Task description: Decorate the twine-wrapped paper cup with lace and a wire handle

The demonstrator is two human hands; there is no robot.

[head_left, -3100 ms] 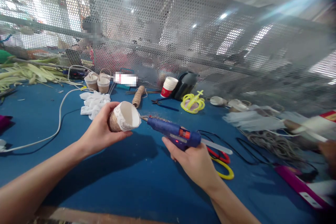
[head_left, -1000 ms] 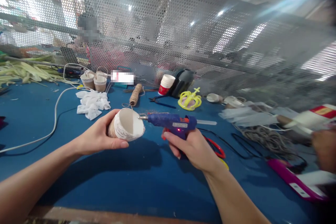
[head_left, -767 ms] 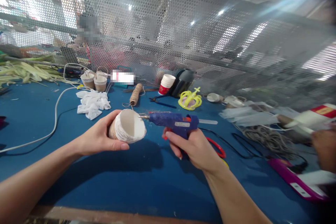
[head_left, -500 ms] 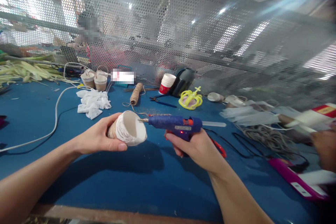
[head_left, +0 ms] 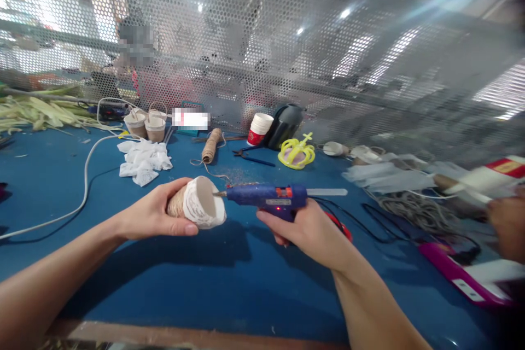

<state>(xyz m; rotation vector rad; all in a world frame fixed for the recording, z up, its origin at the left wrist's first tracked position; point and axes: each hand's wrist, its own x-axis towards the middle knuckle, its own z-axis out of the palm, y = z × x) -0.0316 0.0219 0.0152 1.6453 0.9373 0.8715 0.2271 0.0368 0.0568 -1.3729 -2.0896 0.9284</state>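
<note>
My left hand point(head_left: 162, 210) is wrapped round a paper cup point(head_left: 202, 205) covered in twine, with white lace about its rim. The cup lies tilted, its mouth turned to the right. In my right hand point(head_left: 299, 224) is a blue hot glue gun point(head_left: 264, 197), its red light lit and a clear glue stick point(head_left: 328, 192) sticking out the back. The nozzle points left, at the inside of the cup's mouth; whether it touches the wall I cannot tell. Beyond the cup lies a spool of twine point(head_left: 211, 146).
White lace point(head_left: 144, 159) and two small twine-wrapped baskets point(head_left: 155, 127) stand back left. Pliers point(head_left: 254, 158), stacked paper cups point(head_left: 260, 129) and a yellow crown point(head_left: 297, 152) lie behind. A purple power strip point(head_left: 459, 276), cords and another person's hand point(head_left: 508, 224) are at right.
The glue gun has moved slightly left and down, its nozzle now further inside the cup's mouth. The cup has turned a little in my left hand.
</note>
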